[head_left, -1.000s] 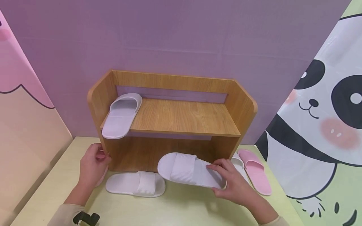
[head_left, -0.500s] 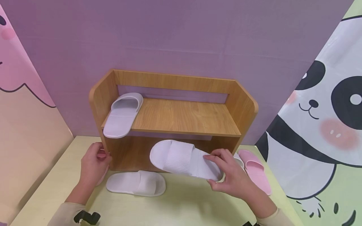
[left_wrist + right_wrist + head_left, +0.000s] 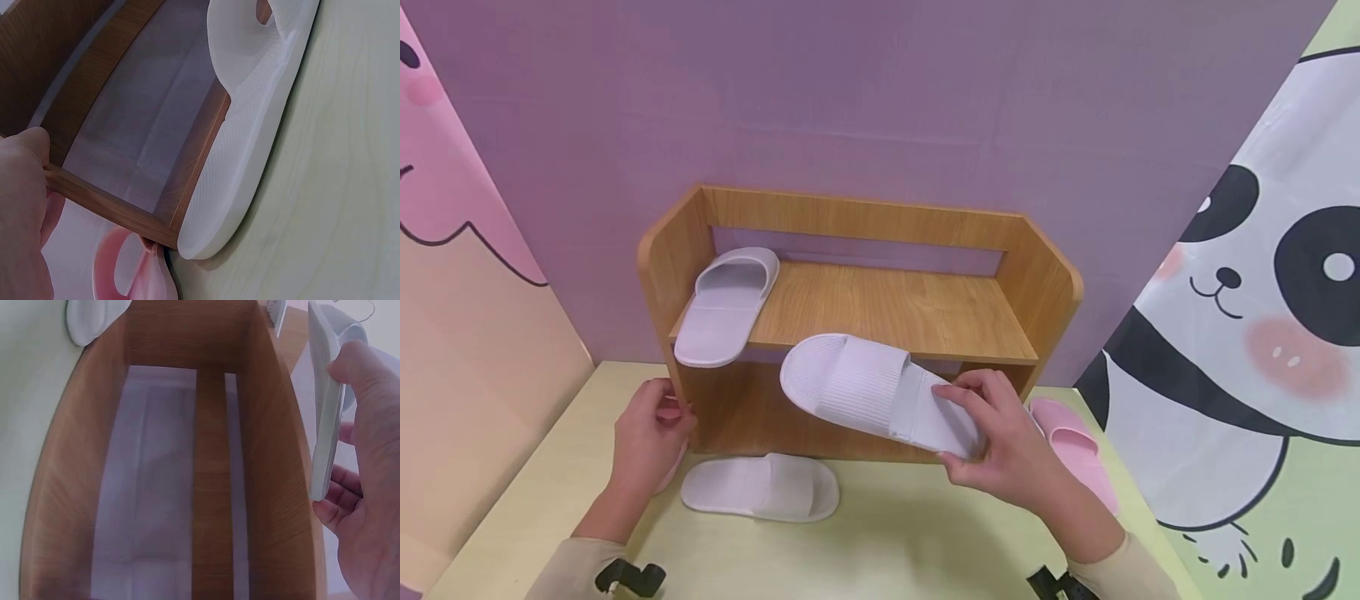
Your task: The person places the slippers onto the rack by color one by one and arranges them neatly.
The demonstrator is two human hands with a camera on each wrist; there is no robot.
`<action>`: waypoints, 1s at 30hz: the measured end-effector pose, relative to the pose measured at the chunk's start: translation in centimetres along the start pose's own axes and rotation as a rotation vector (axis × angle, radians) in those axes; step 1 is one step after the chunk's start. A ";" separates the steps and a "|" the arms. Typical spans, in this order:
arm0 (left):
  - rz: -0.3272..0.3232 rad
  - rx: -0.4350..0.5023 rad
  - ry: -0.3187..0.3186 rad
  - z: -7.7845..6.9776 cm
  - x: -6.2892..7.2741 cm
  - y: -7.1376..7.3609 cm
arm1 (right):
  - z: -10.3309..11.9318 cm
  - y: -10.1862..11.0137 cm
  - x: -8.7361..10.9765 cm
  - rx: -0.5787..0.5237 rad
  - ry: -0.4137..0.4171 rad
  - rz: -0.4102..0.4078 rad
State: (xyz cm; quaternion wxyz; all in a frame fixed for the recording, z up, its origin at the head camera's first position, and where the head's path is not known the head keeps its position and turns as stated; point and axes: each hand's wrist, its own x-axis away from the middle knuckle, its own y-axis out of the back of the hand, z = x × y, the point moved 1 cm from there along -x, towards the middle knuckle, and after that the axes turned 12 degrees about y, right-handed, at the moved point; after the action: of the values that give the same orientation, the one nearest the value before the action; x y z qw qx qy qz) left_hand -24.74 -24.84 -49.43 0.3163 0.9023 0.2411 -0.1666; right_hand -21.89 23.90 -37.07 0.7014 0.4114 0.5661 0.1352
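Note:
My right hand (image 3: pixel 1000 433) pinches a white slipper (image 3: pixel 865 385) by its heel end, thumb below and fingers on top. The slipper hangs tilted in front of the wooden shoe rack (image 3: pixel 887 304), its toe end near the upper board's front edge. In the right wrist view that slipper (image 3: pixel 326 419) is apart from the rack's lower compartment. My left hand (image 3: pixel 651 437) grips the front edge of the rack's left side panel; its thumb shows in the left wrist view (image 3: pixel 28 147). One white slipper (image 3: pixel 722 312) lies on the upper shelf at the left. Another white slipper (image 3: pixel 760 489) lies before the rack.
Pink slippers lie on the table (image 3: pixel 820 558): one (image 3: pixel 1078 458) right of the rack, another (image 3: pixel 125 262) left of it, partly hidden by my left hand. A white slipper at the right is mostly hidden. A purple backdrop (image 3: pixel 880 108) stands behind; a panda-printed panel (image 3: pixel 1247 333) is at the right.
My right hand has lifted the white slipper up and to the left, from near the table to the height of the upper shelf's edge. The left hand has stayed on the rack.

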 end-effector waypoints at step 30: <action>0.007 -0.029 0.011 0.0 0.0 -0.1 | 1.0 -2.8 -7.1 0.138 -0.264 -0.193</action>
State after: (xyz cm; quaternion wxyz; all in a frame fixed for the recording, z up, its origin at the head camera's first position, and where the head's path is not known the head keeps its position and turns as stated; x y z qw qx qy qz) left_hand -24.79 -24.71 -49.48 0.3287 0.8993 0.2421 -0.1569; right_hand -24.03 17.02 -34.24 0.7493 0.4167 0.5140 -0.0270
